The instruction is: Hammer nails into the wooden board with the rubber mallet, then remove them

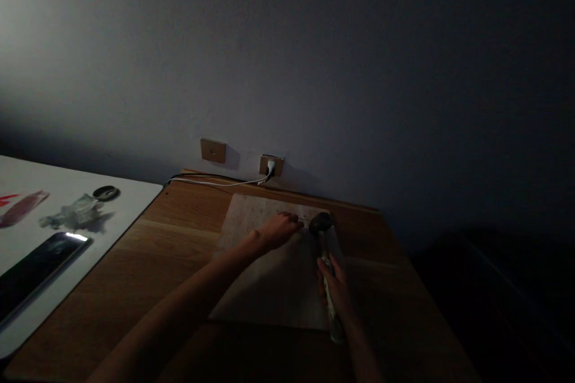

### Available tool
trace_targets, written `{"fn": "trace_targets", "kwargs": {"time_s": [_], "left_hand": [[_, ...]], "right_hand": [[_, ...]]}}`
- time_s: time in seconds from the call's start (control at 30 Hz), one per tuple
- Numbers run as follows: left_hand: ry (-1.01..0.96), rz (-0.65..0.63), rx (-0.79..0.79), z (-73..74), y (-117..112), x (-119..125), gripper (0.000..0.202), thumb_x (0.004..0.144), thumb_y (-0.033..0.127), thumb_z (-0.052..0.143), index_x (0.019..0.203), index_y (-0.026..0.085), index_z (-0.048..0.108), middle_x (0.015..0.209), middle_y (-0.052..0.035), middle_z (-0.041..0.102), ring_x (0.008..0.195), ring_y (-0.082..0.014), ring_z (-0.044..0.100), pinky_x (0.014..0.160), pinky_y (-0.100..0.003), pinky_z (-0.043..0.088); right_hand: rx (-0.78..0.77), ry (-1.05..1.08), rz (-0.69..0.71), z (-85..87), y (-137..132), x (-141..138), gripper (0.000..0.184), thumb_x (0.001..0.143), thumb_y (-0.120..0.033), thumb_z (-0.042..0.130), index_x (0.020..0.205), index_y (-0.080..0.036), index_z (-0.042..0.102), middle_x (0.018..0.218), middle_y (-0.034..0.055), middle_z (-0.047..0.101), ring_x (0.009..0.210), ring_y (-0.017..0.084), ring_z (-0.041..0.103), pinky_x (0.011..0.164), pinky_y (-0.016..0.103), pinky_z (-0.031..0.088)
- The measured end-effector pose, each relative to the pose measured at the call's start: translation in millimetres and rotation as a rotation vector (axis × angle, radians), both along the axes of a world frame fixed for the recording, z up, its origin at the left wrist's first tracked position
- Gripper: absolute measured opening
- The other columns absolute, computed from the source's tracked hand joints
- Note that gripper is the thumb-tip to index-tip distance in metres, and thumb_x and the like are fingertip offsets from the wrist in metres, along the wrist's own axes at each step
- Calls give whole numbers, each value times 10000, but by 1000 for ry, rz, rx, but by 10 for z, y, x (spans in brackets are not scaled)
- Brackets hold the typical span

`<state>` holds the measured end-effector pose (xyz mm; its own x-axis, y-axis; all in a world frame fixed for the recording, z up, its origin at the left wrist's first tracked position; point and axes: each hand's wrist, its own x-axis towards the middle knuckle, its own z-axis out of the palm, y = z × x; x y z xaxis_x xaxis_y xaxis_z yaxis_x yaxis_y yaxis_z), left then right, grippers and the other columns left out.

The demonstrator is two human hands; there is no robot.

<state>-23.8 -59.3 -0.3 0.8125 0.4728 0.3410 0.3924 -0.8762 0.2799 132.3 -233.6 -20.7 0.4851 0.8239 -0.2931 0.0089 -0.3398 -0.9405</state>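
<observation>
A pale square board (265, 275) lies flat on a wooden table (171, 263) against the wall. My right hand (335, 287) is wrapped round the handle of a hammer (321, 224), whose dark head rests near the board's far right corner. My left hand (278, 230) reaches across the board, fingers pinched together just left of the hammer head, holding something too small and dim to make out.
A white surface (135, 203) adjoins the table on the left, bearing a dark phone-like slab (36, 269), a clear bottle (74, 212) and a round dark item (106, 192). A white cable (224, 182) runs to a wall socket (271, 164). The right side is dark.
</observation>
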Motion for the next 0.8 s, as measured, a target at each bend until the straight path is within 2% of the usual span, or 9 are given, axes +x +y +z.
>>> {"fn": "trace_targets", "kwargs": {"time_s": [0.1, 0.2, 0.27, 0.4, 0.57, 0.8], "left_hand": [[-132, 185, -91, 2, 219, -234, 256, 932, 103, 511, 1040, 175, 731, 1004, -84, 733, 870, -168, 695, 783, -250, 520], [-216, 353, -180, -72, 398, -457, 292, 903, 83, 497, 1041, 158, 744, 986, -87, 761, 865, -179, 710, 784, -256, 534], [-239, 412, -235, -142, 445, -547, 300, 873, 76, 509, 1017, 162, 757, 949, -75, 778, 839, -180, 722, 763, -250, 543], [-263, 453, -302, -250, 423, -588, 300, 838, 89, 538, 1002, 186, 769, 964, -54, 795, 859, -174, 731, 777, -235, 549], [-243, 443, -326, -289, 400, -575, 288, 842, 126, 552, 1012, 207, 770, 975, -34, 795, 876, -164, 727, 822, -235, 543], [-178, 405, -262, -263, 367, -574, 243, 859, 168, 589, 1014, 216, 770, 1061, -70, 767, 1017, -223, 687, 996, -362, 473]], "right_hand": [[11, -28, 22, 12, -8, 2, 535, 699, -696, 668, 928, -235, 521, 471, -122, 432, 320, 86, 385, 280, 184, 310], [15, -52, 32, 30, -17, -1, 536, 708, -693, 655, 957, -231, 546, 471, -118, 436, 327, 91, 389, 284, 188, 319], [8, -61, 37, 29, -20, 1, 537, 717, -688, 648, 983, -231, 557, 485, -114, 450, 335, 90, 397, 289, 185, 320], [10, -63, 52, -8, -15, 19, 532, 738, -682, 639, 1007, -229, 570, 488, -117, 442, 340, 87, 398, 297, 181, 323], [28, -58, 45, -32, -16, 25, 528, 740, -677, 653, 998, -225, 568, 518, -109, 475, 335, 83, 404, 295, 183, 315], [2, -58, 43, 29, -24, -16, 542, 730, -675, 670, 1020, -228, 571, 499, -111, 460, 339, 91, 411, 302, 185, 317]]}}
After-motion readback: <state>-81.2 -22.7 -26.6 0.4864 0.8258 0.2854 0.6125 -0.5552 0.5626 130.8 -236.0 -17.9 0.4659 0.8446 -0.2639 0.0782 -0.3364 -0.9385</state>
